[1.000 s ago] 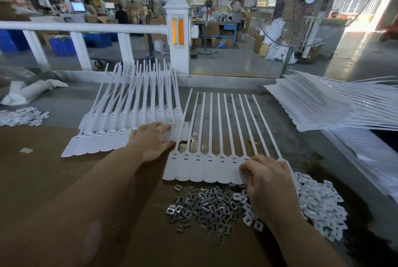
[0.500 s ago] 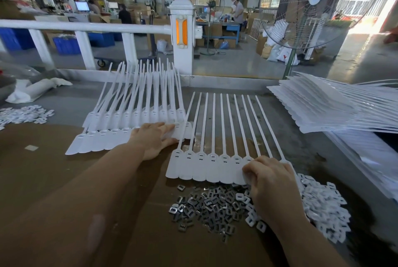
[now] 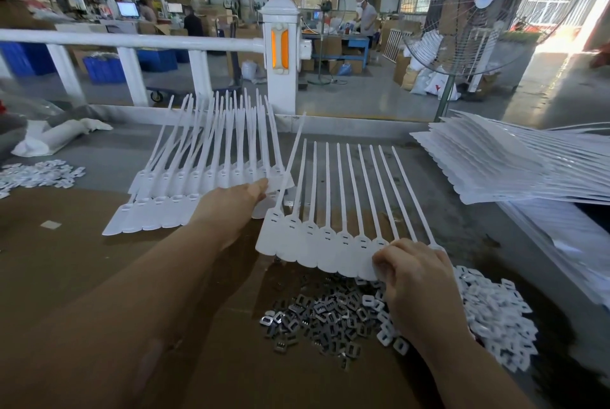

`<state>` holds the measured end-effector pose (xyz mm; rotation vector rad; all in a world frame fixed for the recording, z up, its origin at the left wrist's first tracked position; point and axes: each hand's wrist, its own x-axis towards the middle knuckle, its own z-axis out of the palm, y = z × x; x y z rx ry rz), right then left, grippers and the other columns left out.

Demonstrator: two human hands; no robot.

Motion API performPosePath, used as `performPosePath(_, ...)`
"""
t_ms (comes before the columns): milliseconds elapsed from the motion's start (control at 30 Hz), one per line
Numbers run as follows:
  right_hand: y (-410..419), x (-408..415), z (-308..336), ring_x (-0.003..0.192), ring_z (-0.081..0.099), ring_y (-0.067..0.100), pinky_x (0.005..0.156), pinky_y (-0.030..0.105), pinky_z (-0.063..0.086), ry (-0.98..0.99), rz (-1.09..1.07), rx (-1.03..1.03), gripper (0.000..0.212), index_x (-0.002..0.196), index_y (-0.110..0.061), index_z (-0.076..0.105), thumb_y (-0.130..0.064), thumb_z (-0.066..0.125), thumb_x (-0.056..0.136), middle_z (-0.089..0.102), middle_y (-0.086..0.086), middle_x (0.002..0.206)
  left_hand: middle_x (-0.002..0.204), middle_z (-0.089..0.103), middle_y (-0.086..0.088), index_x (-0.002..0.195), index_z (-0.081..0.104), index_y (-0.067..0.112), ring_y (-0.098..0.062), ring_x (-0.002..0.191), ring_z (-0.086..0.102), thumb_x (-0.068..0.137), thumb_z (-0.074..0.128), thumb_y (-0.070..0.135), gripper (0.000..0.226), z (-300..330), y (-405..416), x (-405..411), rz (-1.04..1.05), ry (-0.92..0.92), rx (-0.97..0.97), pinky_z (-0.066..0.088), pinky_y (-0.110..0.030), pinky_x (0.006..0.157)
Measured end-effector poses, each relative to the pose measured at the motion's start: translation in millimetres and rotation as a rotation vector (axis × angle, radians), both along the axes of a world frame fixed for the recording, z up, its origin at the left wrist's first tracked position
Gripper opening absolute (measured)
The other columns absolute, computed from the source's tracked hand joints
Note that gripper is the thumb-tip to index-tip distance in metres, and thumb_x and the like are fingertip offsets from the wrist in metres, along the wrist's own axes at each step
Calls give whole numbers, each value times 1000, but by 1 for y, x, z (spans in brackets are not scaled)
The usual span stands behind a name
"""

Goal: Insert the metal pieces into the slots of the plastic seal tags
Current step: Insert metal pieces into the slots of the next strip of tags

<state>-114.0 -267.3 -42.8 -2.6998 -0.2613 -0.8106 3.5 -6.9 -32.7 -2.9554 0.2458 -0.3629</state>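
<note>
The strip of seal tags (image 3: 317,243) lies flat on the desk (image 3: 66,260), tails pointing away, heads toward the person. Right hand (image 3: 416,280) is nearer, fingers curled pinching its rightmost head; the metal pieces (image 3: 317,316) sit just below. Left hand (image 3: 234,204) rests flat, fingers straight, on the other stack (image 3: 185,191). Can't see any slot under the fingers.

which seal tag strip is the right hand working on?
The near strip of seal tags, lying alone just above the metal pieces; the right hand pinches its right end. The left hand rests on the stacked strips.
</note>
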Motion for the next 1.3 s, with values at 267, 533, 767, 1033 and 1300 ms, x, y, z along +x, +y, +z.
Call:
performPosePath(267, 0, 0, -1, 64, 58, 23, 69, 30, 33, 3, -4, -3, 19, 66, -10, 64, 7, 72, 69, 61, 1, 67, 134, 51, -3, 148, 14, 23, -28, 106, 60, 92, 49, 9, 67, -2, -10, -6, -2, 4, -2, 48, -35, 80)
performPosePath(533, 0, 0, -1, 62, 58, 20, 68, 28, 34, 9, -12, -14, 18, 66, -11, 65, 3, 75, 68, 62, -1, 67, 116, 58, -5, 146, 11, 19, -29, 92, 64, 81, 62, 4, 83, 4, -11, 1, 30, 40, 56, 47, -34, 65)
performPosePath(767, -1, 0, -1, 61, 59, 22, 65, 31, 39, -4, -30, -27, 19, 62, -12, 66, 3, 77, 63, 62, -1, 64, 62, 42, 1, 149, 10, 14, -12, 46, 40, 77, 45, -16, 86, 18, -14, 2, 178, 4, -121, 30, -25, 41)
performPosePath(1033, 1, 0, -1, 58, 57, 21, 63, 31, 40, -17, -37, -41, 19, 61, -10, 65, 5, 75, 64, 60, 0, 61, 111, 59, -1, 149, 17, 26, -21, 88, 57, 87, 45, -8, 76, 29, -21, -10, 191, -168, -256, 42, -31, 62)
performPosePath(1300, 0, 2, -2, 54, 53, 19, 62, 28, 33, -58, -39, -60, 25, 56, -13, 61, 7, 76, 61, 55, -2, 56, 119, 46, 0, 140, 30, 23, -18, 108, 46, 82, 53, -3, 68, 49, -71, -36, -66, -269, -88, 36, -27, 60)
